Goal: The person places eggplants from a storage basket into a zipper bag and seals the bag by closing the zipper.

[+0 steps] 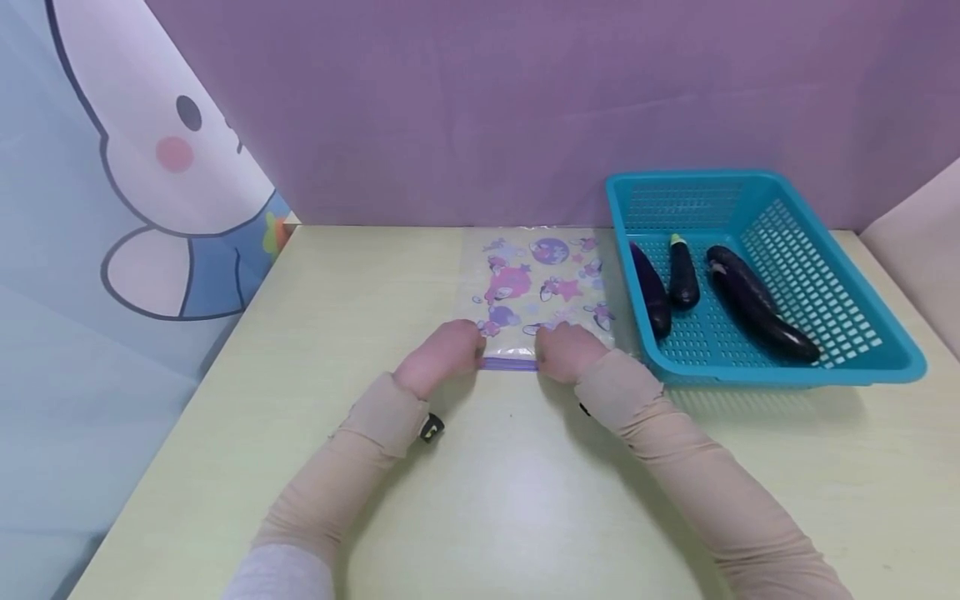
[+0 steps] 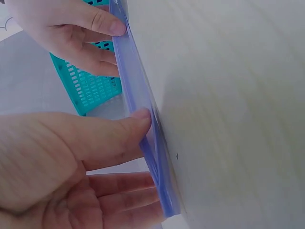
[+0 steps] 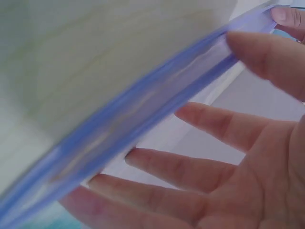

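Note:
A clear zip bag (image 1: 551, 283) printed with pink and purple figures lies flat on the table, its purple zip edge (image 1: 510, 364) toward me. My left hand (image 1: 444, 354) pinches the near left part of that edge. In the left wrist view its thumb (image 2: 136, 125) lies on the purple strip, with the other fingers behind the bag. At the near right part, my right hand (image 1: 568, 352) holds the same edge. The right wrist view shows its thumb (image 3: 267, 59) on the strip and the other fingers (image 3: 186, 169) spread along the far side.
Right of the bag stands a teal plastic basket (image 1: 780, 375) with mesh walls. Several dark purple eggplants (image 1: 757, 308) lie inside it. A purple cloth (image 1: 480, 108) hangs behind the pale table (image 1: 510, 517), and a blue cartoon-printed cloth (image 1: 90, 400) hangs at the left.

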{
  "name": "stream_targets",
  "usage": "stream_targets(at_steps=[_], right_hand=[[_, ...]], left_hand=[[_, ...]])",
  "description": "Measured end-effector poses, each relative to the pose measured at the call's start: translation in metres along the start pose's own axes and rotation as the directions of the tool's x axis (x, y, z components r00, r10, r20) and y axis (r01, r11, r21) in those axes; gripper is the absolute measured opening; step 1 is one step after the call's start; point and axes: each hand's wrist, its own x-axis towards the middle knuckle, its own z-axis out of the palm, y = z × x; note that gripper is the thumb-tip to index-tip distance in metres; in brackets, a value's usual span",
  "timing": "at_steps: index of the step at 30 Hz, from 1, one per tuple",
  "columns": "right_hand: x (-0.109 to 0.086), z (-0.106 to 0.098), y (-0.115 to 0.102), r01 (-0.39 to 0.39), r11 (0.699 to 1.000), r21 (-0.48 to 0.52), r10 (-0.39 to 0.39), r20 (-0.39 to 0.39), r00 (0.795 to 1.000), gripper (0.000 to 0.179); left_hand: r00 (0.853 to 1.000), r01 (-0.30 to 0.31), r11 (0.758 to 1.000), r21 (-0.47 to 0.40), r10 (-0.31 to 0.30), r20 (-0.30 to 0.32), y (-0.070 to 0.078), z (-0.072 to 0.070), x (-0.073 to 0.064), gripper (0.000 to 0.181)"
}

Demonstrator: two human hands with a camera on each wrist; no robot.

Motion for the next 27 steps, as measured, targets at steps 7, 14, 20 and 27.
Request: stream_targets(at_steps=[7,14,20,27], right_hand=[[0.0041,0.0025,-0.0030,-0.030,0.999,-0.012,0.028,-0.098,0.995,0.023],[0.0094,0.0056,-0.0044,0.018,0.994,0.105,0.000,-0.171,0.985,0.015],[0.0073,0.0031,-0.0039,-0.010,0.943,0.332,0.096,-0.244,0.965,0.011],[0.0058,0.0018,-0.0031,0.053,0.896,0.441,0.136,-0.386,0.913,0.008]], left_hand=[[1.000,0.019,1.000,-0.015,-0.019,-0.015,0.0016,0.0006,0.0001,0.012],[0.998,0.042,0.998,-0.048,-0.044,-0.040,0.0036,0.0011,-0.0008,0.010],[0.994,0.088,0.993,-0.077,-0.093,-0.064,0.0035,0.0041,0.0012,0.010],[0.991,0.111,0.991,-0.079,-0.116,-0.068,0.0047,0.0045,0.0025,0.013]])
